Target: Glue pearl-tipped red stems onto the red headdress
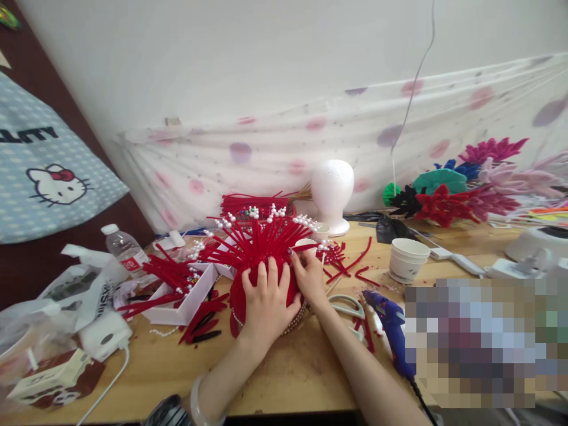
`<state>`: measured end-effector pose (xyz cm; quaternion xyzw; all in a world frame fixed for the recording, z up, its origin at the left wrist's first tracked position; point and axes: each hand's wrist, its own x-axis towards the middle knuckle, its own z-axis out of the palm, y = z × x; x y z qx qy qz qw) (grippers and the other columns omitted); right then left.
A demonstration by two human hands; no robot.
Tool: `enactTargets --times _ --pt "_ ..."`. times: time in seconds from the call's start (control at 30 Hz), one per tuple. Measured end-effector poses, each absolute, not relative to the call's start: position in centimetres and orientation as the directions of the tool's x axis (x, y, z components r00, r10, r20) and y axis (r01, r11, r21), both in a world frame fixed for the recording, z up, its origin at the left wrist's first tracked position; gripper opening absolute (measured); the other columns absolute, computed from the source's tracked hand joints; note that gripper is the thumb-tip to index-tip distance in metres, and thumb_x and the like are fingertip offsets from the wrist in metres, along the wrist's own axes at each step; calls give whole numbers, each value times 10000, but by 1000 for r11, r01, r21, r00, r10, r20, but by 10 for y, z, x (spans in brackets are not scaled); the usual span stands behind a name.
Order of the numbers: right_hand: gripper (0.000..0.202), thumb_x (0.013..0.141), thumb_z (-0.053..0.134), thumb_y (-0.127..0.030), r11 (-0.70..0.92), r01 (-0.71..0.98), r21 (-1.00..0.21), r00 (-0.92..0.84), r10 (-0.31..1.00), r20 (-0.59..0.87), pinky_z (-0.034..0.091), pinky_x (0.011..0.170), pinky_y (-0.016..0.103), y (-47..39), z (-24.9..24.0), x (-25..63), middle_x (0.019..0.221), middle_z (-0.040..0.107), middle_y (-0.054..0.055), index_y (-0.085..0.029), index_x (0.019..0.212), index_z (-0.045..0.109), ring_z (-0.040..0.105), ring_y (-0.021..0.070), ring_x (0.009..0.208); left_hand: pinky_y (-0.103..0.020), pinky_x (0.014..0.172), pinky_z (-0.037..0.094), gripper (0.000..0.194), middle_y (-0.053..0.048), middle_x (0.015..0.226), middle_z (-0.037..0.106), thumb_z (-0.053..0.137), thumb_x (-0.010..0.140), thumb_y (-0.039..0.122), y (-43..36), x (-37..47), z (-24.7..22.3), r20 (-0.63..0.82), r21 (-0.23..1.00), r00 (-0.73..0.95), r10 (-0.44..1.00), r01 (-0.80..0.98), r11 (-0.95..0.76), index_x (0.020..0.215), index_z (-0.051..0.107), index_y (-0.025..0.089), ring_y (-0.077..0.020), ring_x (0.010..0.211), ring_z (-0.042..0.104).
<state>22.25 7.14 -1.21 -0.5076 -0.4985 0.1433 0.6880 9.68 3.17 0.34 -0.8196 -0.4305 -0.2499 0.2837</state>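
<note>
A red headdress (237,296) sits on the table before me, with red chenille stems (261,236) fanning up and out from its top. White beads (277,213) tip the stems, and a string of pearls runs along its lower edge. My left hand (268,302) holds the front of the headdress, its fingers spread over the red surface and the thumb at the right side. At the right end of the fan, my right hand (308,275) pinches a red chenille stem (306,247) between thumb and forefinger. My palms hide the middle of the headdress.
A white foam head (332,195) stands behind. Right are a paper cup (408,260), a blue glue gun (390,325), scissors (348,307) and chenille flowers (444,204). Left are a white box (177,313) of red stems, a bottle (124,248) and a white adapter (104,334).
</note>
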Motion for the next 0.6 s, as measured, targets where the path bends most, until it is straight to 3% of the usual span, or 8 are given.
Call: enactTargets --times 0.43,0.6 --pt "209 901 450 -301 537 203 -818 467 682 564 489 747 330 71 -9 221 925 682 77 -180 978 602 626 202 796 -620 973 359 516 -223 1330 567 518 858 435 29 97 5 659 -276 517 546 841 -465 1284 608 157 -396 1183 497" --pt "165 881 467 -273 557 219 -801 443 675 590 477 756 321 71 -7 222 899 674 62 -199 879 614 605 202 826 -622 972 354 518 -228 1328 565 526 855 442 32 97 6 657 -284 520 546 841 -459 1275 614 153 -404 1182 496"
